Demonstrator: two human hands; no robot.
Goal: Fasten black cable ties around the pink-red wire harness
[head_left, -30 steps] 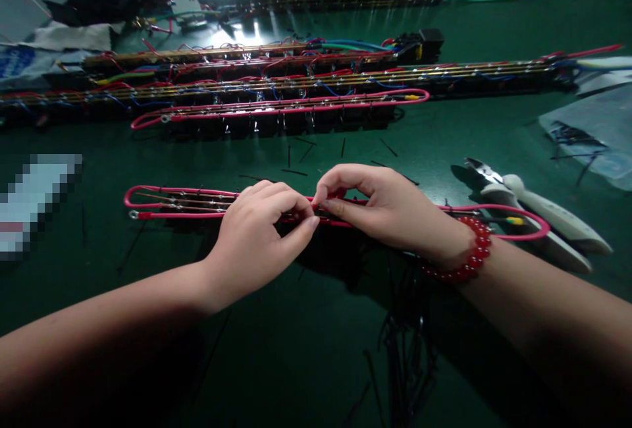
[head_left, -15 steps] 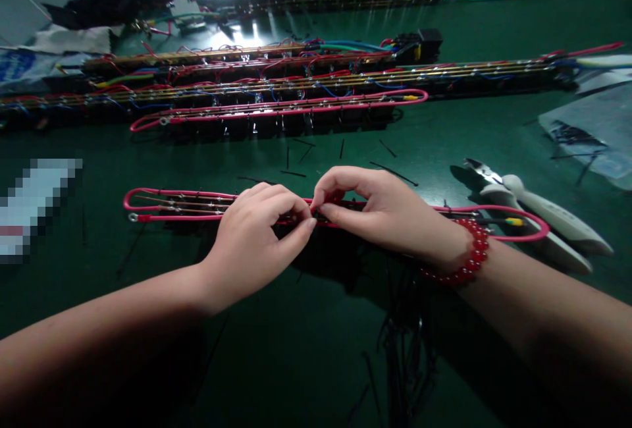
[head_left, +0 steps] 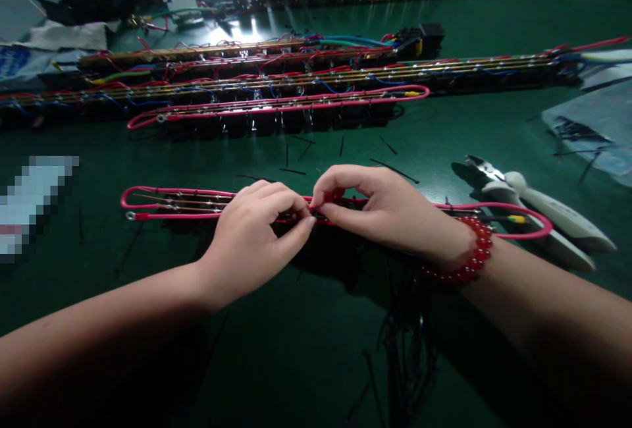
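Note:
My left hand (head_left: 261,237) and my right hand (head_left: 380,207) meet fingertip to fingertip over the middle of a long wired assembly (head_left: 197,203). Both are closed in a pinch, thumb against forefinger. Whatever sits between the fingertips is too small and hidden to name. A thick red cable (head_left: 172,216) runs in a loop around the assembly, fastened by small black ties, with a metal ring lug (head_left: 130,216) at its left end. The right end of the loop passes my wrist, near a yellow-tipped lead (head_left: 517,219). My hands cover the assembly's centre.
Grey-handled cutting pliers (head_left: 557,211) lie at the right. A bunch of thin black strips (head_left: 407,342), apparently cable ties, rests in front; short black pieces (head_left: 292,171) are scattered behind. A similar red-looped assembly (head_left: 276,107) and longer wired strips lie farther back. Plastic bags (head_left: 587,112) sit right.
Both hands keep the same pinch at the same spot on the assembly. Only a slight shift of the camera view shows.

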